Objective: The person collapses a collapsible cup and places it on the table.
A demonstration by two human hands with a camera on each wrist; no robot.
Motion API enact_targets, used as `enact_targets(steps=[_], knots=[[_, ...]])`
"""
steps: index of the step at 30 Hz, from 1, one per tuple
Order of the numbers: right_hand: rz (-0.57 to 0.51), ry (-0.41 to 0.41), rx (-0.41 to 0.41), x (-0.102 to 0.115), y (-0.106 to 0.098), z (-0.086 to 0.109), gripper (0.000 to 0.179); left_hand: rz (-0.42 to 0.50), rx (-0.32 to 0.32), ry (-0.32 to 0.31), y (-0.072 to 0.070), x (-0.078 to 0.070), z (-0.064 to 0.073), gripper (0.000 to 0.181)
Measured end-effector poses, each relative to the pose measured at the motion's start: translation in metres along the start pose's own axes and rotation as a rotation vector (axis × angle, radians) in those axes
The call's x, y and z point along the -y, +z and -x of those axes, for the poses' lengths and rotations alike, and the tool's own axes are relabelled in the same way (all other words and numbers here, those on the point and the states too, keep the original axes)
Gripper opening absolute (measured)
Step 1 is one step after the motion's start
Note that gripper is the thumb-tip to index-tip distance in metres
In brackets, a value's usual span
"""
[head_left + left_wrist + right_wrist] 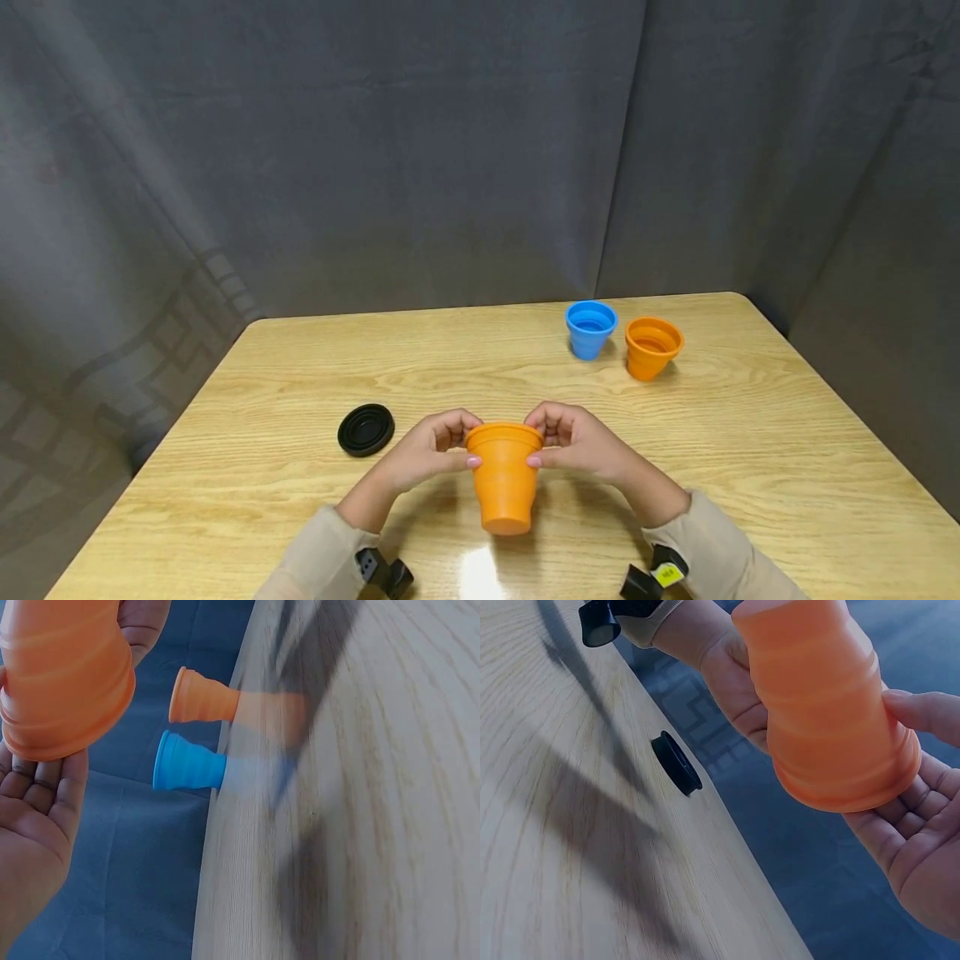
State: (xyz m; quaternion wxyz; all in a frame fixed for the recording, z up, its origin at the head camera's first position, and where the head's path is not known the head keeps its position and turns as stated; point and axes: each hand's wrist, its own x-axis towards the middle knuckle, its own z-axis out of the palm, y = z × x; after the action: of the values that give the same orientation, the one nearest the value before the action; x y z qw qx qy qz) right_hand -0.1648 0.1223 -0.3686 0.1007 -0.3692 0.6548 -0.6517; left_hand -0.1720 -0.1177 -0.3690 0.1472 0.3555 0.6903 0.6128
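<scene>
Both hands hold an orange collapsible cup (pixel 506 483) by opposite sides of its rim, raised above the table, with its base tilted toward the person. My left hand (pixel 429 450) pinches the rim's left side, thumb on the outer wall and fingers curled behind. On the other side, my right hand (pixel 579 442) grips in the same way. The cup's ringed wall is extended to full height in the right wrist view, where the orange cup (pixel 825 712) hides part of the left hand (pixel 739 697). The inside of this cup is hidden.
A flat black collapsed cup (pixel 366 430) lies on the wooden table (pixel 300 375), left of the hands. Toward the back right stand a blue collapsible cup (pixel 589 332) and a second orange cup (pixel 651 350), both upright, side by side. A grey curtain (pixel 420 167) hangs behind the table.
</scene>
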Motion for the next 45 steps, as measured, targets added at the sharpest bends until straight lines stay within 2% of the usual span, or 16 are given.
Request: enact_targets(steps=[4,8,25,31,37,42,45], knots=[[0.007,0.014,-0.005,0.0,0.002,-0.001,0.024,-0.019,0.015,0.044,0.0,0.001,0.0,0.026],[0.014,0.032,-0.021,0.0,0.004,-0.001,0.022,-0.056,0.007,0.056,0.001,0.0,-0.001,0.024],[0.033,0.097,-0.072,-0.004,0.011,-0.002,0.023,-0.134,-0.048,-0.032,0.005,0.001,0.001,0.019],[0.046,0.113,-0.094,-0.007,0.014,-0.002,0.021,-0.146,-0.058,-0.033,0.005,0.002,0.001,0.018],[0.056,0.141,-0.134,-0.011,0.019,-0.004,0.015,-0.129,-0.11,-0.045,0.009,0.004,-0.001,0.015],[0.046,0.18,-0.159,-0.012,0.018,-0.005,0.016,-0.088,-0.14,-0.055,0.012,-0.004,-0.001,0.015],[0.035,0.186,-0.157,-0.012,0.016,-0.006,0.019,-0.118,-0.166,-0.048,0.013,-0.012,-0.001,0.016]])
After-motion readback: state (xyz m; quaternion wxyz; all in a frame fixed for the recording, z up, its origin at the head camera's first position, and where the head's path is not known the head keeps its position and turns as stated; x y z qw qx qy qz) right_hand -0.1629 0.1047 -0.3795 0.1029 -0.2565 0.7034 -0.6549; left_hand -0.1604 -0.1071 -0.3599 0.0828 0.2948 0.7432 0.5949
